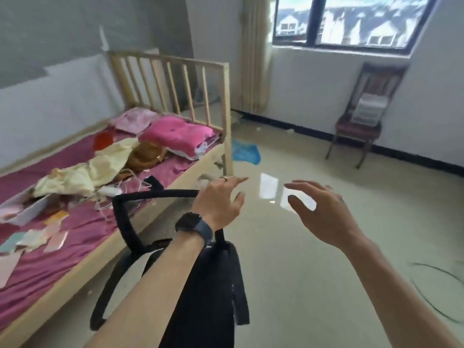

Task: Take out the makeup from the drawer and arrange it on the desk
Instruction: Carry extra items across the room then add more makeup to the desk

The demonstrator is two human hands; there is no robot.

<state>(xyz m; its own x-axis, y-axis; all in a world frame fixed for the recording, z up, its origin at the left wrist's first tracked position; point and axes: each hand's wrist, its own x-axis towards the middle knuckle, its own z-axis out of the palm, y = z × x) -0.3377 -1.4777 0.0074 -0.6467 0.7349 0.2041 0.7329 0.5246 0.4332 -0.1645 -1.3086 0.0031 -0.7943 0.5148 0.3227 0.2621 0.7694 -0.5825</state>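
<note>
Deep magenta on the bed sheet [75, 222], pale natural wood on the bed frame [175, 62]. Hot pink for the cushion [175, 134], soft pink for the folded cloth [135, 119] behind it, cream-yellow for the crumpled fabric [100, 169], tan-brown for the rounded item [145, 154] beside that. Pastel pink, mint and orange across the scattered cards [37, 239]. Black throughout the office chair [125, 217]. Black watch [192, 223] with slate strap and gold-toned ring [224, 178] on the left grip [218, 204]. Glossy cream floor [301, 272] with a bright blue cloth [244, 151]. White walls [313, 91], black skirting [301, 124], dark window frame [313, 21]. Dark brown wooden chair [376, 81] with maroon seat.
</note>
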